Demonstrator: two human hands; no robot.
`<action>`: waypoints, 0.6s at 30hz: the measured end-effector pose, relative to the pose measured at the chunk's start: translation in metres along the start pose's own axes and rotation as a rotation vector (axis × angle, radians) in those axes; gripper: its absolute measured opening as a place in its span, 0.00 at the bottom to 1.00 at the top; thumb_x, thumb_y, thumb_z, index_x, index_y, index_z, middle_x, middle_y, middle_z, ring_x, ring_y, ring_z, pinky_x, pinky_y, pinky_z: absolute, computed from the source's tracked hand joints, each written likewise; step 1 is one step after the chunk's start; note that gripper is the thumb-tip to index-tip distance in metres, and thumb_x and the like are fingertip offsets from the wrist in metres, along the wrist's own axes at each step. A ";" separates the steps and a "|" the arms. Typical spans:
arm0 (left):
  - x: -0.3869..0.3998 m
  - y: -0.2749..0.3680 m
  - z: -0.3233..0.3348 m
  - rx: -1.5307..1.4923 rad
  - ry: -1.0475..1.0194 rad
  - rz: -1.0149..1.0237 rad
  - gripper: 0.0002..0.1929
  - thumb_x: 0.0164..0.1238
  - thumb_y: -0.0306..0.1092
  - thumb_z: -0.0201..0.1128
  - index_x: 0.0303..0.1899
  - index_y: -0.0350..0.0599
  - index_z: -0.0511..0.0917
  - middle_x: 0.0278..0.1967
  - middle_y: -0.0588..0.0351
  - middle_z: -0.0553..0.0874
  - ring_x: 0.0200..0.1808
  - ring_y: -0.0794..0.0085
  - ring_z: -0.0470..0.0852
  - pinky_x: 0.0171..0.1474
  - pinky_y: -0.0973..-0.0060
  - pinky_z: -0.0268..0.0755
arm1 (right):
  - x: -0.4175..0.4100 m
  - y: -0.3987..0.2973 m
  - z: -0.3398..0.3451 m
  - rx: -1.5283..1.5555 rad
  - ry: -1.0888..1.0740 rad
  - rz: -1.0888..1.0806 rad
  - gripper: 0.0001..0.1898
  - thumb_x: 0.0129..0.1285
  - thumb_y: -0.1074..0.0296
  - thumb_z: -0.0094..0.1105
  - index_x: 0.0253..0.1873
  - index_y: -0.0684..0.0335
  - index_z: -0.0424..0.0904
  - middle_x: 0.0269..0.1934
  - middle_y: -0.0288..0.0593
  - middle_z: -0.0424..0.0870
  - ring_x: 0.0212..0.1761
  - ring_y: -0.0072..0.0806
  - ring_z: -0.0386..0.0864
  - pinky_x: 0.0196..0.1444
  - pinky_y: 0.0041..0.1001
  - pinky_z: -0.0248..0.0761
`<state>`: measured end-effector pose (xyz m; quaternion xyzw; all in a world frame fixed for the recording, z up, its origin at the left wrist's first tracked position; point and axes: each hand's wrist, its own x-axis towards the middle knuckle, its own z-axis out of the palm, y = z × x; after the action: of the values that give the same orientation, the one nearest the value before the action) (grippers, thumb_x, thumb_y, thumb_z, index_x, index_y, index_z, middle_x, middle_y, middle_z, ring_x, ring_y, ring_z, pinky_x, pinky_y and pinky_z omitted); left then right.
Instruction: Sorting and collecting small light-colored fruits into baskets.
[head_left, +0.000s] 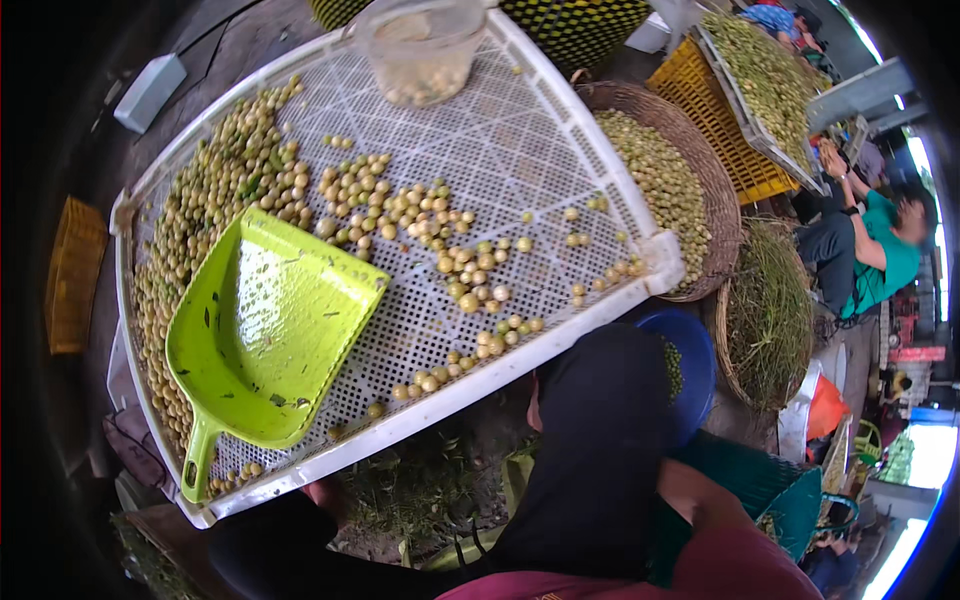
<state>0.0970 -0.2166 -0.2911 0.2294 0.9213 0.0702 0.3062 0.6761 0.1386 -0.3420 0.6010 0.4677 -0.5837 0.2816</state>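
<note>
Neither of my hands shows; only part of one bare arm (684, 491) is seen at the lower right, beside my dark-clad knee, and its hand is hidden. Before me lies a white perforated plastic tray (450, 409) with a raised rim. Small round pale yellow-green fruits (225, 180) are heaped along its left side, and looser ones (412, 214) are scattered over its middle and near edge. A lime-green plastic dustpan (277, 322), wet and flecked with bits of leaf, rests on the fruits at the left. A clear plastic tub (424, 56) with some fruits inside stands at the far edge.
Right of the tray are a wicker basket (720, 195) of fruits, a basket of stalks (769, 322), a blue basin (694, 405) and a teal container (787, 502). Beyond stands a yellow crate (720, 112) under a heaped tray. A person in green (885, 247) sits at the right.
</note>
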 end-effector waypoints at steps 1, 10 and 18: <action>0.001 0.007 -0.007 0.018 0.008 0.017 0.23 0.63 0.33 0.59 0.60 0.40 0.70 0.53 0.43 0.77 0.54 0.51 0.75 0.56 0.54 0.66 | 0.004 -0.007 -0.008 -0.026 -0.042 -0.002 0.19 0.64 0.57 0.54 0.55 0.61 0.75 0.46 0.45 0.83 0.44 0.35 0.82 0.41 0.31 0.77; -0.006 0.154 -0.083 0.278 0.073 0.428 0.23 0.62 0.33 0.59 0.59 0.41 0.71 0.53 0.43 0.76 0.55 0.50 0.74 0.58 0.51 0.64 | -0.036 -0.065 -0.184 0.291 -0.029 -0.520 0.20 0.59 0.55 0.59 0.51 0.62 0.77 0.41 0.41 0.84 0.34 0.25 0.83 0.30 0.20 0.75; -0.035 0.376 -0.003 0.135 0.069 1.264 0.21 0.50 0.20 0.59 0.50 0.37 0.74 0.46 0.40 0.78 0.45 0.50 0.78 0.48 0.62 0.71 | 0.013 -0.106 -0.315 0.675 0.811 -0.708 0.12 0.62 0.67 0.57 0.48 0.64 0.78 0.36 0.39 0.83 0.30 0.21 0.80 0.30 0.19 0.73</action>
<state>0.2628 0.0994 -0.1686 0.7452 0.6199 0.1863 0.1606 0.7186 0.4629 -0.2823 0.6390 0.4978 -0.4828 -0.3329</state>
